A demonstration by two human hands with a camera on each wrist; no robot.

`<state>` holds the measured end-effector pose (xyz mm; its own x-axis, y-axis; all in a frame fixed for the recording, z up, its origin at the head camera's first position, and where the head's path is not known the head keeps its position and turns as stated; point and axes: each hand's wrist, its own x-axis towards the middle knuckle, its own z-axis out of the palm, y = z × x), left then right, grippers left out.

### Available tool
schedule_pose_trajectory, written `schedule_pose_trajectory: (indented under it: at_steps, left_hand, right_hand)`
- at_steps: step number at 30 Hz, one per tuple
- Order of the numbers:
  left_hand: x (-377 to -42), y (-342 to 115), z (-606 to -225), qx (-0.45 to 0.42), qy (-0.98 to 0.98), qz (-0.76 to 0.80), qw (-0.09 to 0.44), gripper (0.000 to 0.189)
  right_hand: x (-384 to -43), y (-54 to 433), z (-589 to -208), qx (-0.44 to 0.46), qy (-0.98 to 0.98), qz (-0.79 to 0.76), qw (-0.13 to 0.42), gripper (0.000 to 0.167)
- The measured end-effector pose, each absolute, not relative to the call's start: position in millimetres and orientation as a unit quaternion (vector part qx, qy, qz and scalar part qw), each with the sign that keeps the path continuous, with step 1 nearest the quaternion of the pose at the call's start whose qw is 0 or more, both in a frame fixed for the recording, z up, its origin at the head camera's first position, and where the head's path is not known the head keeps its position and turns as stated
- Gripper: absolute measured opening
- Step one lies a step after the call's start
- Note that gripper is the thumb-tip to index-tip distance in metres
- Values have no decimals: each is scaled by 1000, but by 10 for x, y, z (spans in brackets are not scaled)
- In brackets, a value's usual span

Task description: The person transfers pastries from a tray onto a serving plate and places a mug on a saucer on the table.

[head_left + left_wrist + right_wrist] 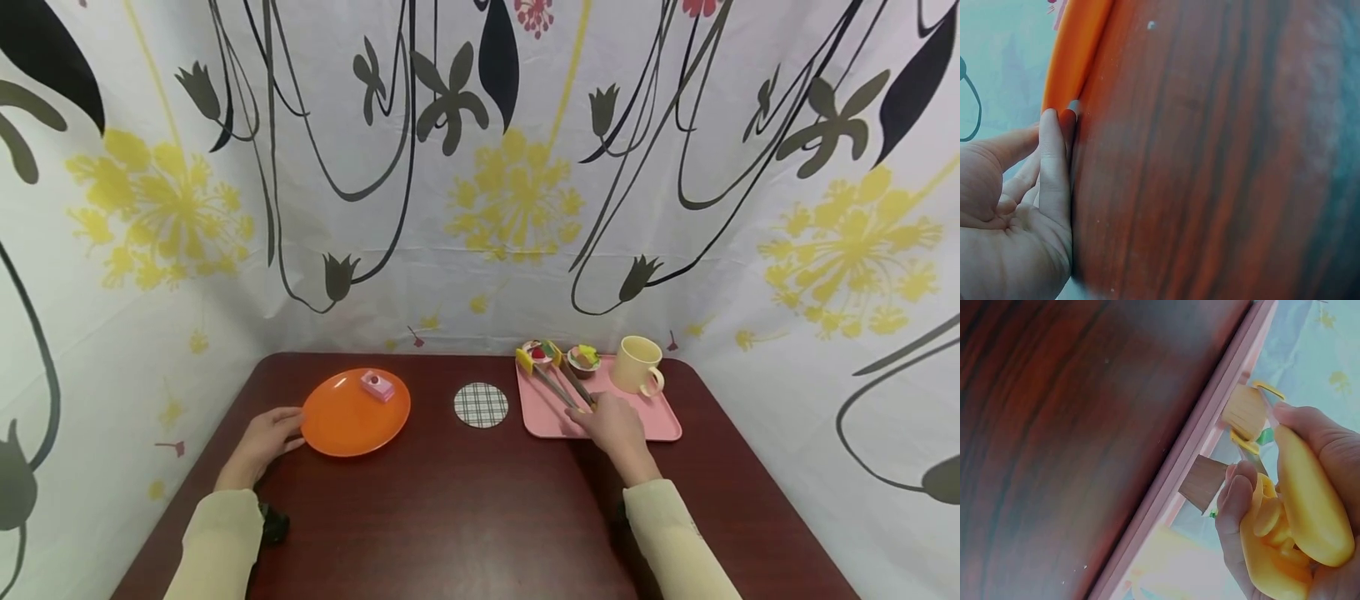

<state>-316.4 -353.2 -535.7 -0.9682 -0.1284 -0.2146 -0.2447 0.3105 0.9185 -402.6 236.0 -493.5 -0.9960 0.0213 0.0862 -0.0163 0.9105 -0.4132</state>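
Observation:
My left hand [266,442] touches the left rim of an orange plate [348,425], its fingers fairly straight in the left wrist view. A small pink toy cake piece [377,386] sits near the plate's back edge. Over the pink tray [543,421], my right hand [617,425] grips tongs by the yellow handles [1316,494]. The yellow tips of the tongs [553,386] stand on either side of a toy cupcake [538,352] with a red topping; whether they press on it I cannot tell. Beside it stands a second toy cupcake [583,361] with a green and yellow topping.
A pale yellow mug [636,365] stands at the tray's back right. Between plate and tray lies a round checked coaster [481,406]. The dark wooden table [450,517] meets a patterned curtain [420,275] at the back and sides.

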Motion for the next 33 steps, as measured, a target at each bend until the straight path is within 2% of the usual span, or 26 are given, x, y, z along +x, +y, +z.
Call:
schedule_pose_trajectory:
  at_steps: [15, 33]
  left_hand:
    - [-3154, -3559, -5364, -108, 808, 578, 49, 65]
    - [-3098, -3525, -5315, -95, 812, 574, 50, 64]
  right_hand:
    - [-3966, 2366, -4875, -11, -975, 219, 38, 49]
    - [-3806, 2243, -4742, 17, -969, 235, 66, 47]
